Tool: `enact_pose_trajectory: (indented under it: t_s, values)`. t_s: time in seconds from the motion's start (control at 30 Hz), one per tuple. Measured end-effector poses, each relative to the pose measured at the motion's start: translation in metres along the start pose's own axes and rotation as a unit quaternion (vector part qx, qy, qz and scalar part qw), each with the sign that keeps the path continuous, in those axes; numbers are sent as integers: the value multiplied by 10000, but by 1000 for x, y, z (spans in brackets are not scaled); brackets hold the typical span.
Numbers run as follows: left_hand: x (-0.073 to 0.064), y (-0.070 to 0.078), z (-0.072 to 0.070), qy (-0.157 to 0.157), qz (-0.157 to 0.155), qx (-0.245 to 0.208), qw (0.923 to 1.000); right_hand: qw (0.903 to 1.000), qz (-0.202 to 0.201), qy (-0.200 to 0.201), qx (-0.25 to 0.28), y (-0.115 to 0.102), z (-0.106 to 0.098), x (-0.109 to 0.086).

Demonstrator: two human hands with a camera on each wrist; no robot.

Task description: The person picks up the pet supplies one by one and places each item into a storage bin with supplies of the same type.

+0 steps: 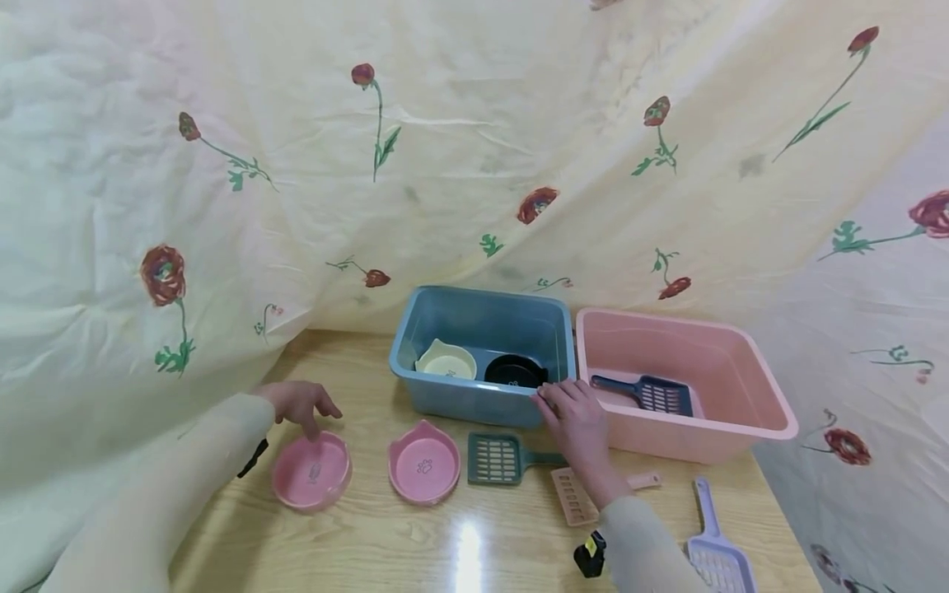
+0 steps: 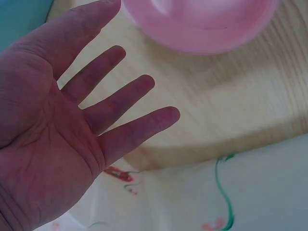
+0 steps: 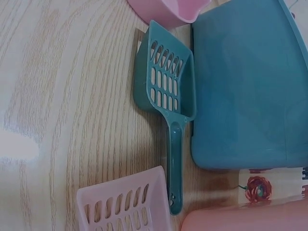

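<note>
My left hand hovers at the far edge of a round pink pet bowl, fingers spread and the palm bare in the left wrist view. A second pink bowl, with cat ears and a paw print, sits to its right. My right hand grips the front right corner of the blue litter box's rim; its fingers are outside the right wrist view. Inside that box are a cream cat-eared bowl and a black bowl. A green litter scoop lies before the box, its handle near my right hand.
A pink litter box stands right of the blue one, holding a dark blue scoop. On the wooden table lie a pink scoop, partly under my right forearm, and a purple scoop. Flowered cloth hangs behind.
</note>
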State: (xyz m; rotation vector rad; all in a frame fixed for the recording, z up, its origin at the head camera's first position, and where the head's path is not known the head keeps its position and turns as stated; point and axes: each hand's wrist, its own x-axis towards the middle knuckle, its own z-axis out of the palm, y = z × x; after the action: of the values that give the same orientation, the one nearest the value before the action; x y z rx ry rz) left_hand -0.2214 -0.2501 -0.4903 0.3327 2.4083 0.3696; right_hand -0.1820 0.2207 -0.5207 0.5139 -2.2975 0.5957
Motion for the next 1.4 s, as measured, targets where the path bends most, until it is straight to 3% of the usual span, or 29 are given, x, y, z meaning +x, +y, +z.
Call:
enact_pose_trajectory:
  t_s: [0.37,0.53,0.87,1.4]
  values:
    - [15,-6,27,-219,-160,-371,9989,9997,106,-212,-6,0,-2,1]
    - [16,-9,32,-123,-213,-483,9985,9997,125,-192,17,0,-1,1]
    - [12,-9,37,141,-152,-658,9976,10000,3,-19,-83,-2,-1,3]
    - [6,-20,41,-4,-109,-1159,9932,9994,143,-297,-121,-2,-1,2]
